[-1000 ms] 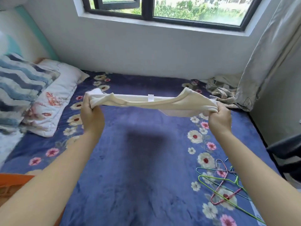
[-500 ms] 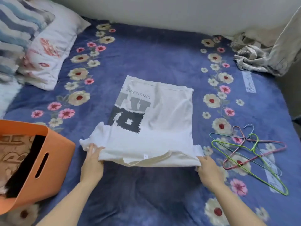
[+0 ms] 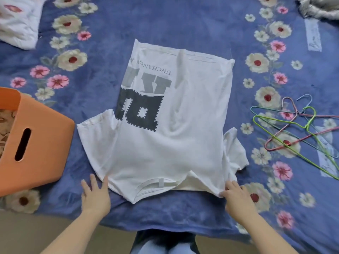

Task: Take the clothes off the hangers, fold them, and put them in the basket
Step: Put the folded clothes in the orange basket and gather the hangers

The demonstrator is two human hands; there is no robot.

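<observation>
The white T-shirt [image 3: 176, 136] lies spread flat on the blue floral bedspread [image 3: 183, 21], printed side up, collar toward the person and hem toward the far side; it looks like thin, limp cotton, light enough to lift with two pinches, and it will sag and crease wherever it is unsupported. One sleeve fans out flat on the left; the other is bunched and partly tucked on the right, so that side probably needs smoothing before a fold. The sensible places to take hold are the shoulder seams beside the collar, or a shoulder and the hem on the same side, folding a long strip inward.

The left hand [image 3: 95, 195] rests open, fingers spread, its fingertips just at the cloth's near-left edge, gripping nothing; the right hand [image 3: 236, 198] touches the near-right shoulder corner, and whether it pinches the fabric or only presses it I cannot tell.

The orange basket [image 3: 42, 143] sits just left of the shirt, tilted, with something patterned inside; bare wire hangers [image 3: 300, 129] lie tangled well to the right.
</observation>
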